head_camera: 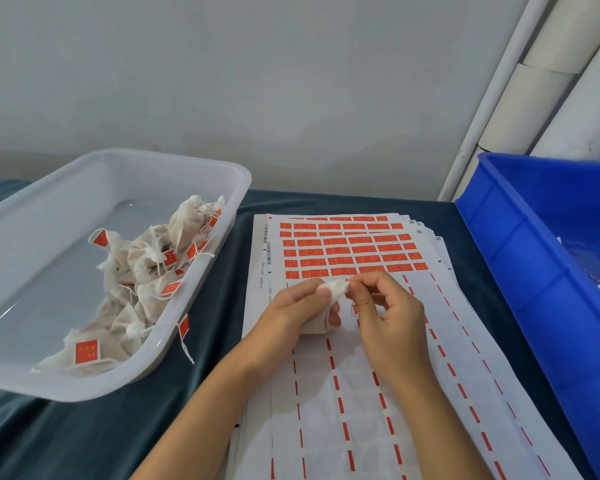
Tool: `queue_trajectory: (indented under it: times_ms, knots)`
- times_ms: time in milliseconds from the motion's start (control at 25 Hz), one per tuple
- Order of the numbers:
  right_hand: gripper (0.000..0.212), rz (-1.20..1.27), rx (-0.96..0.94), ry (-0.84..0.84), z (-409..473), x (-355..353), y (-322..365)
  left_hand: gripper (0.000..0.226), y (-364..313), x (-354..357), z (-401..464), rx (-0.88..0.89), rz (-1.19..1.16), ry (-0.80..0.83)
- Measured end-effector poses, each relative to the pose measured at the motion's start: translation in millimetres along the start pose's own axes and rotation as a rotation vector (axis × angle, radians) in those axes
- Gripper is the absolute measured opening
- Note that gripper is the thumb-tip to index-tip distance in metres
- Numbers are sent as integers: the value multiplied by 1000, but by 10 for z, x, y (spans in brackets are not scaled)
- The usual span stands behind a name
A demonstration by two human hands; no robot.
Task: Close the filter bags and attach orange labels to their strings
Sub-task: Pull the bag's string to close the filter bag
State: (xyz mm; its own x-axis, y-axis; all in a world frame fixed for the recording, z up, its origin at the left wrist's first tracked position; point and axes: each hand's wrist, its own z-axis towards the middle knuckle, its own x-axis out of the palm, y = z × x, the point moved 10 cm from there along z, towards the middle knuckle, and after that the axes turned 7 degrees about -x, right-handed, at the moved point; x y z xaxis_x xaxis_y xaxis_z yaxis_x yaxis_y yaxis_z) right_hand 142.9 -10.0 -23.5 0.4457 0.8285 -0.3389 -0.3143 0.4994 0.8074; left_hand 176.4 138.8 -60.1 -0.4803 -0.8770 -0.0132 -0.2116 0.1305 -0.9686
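Observation:
My left hand (293, 315) grips a small white filter bag (335, 291) above the label sheets, with the bag's gathered top sticking up between thumb and fingers. My right hand (385, 308) pinches the bag's thin white string (353, 308) right beside that top. Rows of orange labels (350, 251) fill the far part of the top sheet (361, 393); the near part is peeled bare, with only red dashes left. A clear plastic tub (32, 271) at the left holds several closed bags (146, 271) with orange labels on their strings.
A blue plastic crate (541, 271) stands at the right edge, with white material partly visible inside. A stack of label sheets lies fanned under the top one. A dark teal cloth (84, 438) covers the table. White tubes (541, 81) lean against the grey wall behind.

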Motion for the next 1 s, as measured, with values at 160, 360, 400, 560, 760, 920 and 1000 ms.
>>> queue_trajectory:
  times_ms: [160,360,400,560,760,920,1000]
  knots:
    - [22,-21,-35,45,-14,75,30,32,9,-78,13,17,-282,-4]
    - [22,-204,-211,76,-49,117,149,31,-15,-59,25,33,-353,-3]
    - [24,-238,-250,77,-55,120,182,31,-21,-57,24,34,-338,-19]
    - [25,-277,-388,44,-72,89,302,34,-77,-50,17,65,-146,-112]
    - [21,-233,-375,4,-21,17,332,35,-130,30,17,119,187,-112]
    - [8,-23,-113,155,-8,135,155,20,-127,62,19,128,325,-105]
    - [4,8,-80,132,-11,110,145,20,-130,16,14,134,350,-193]
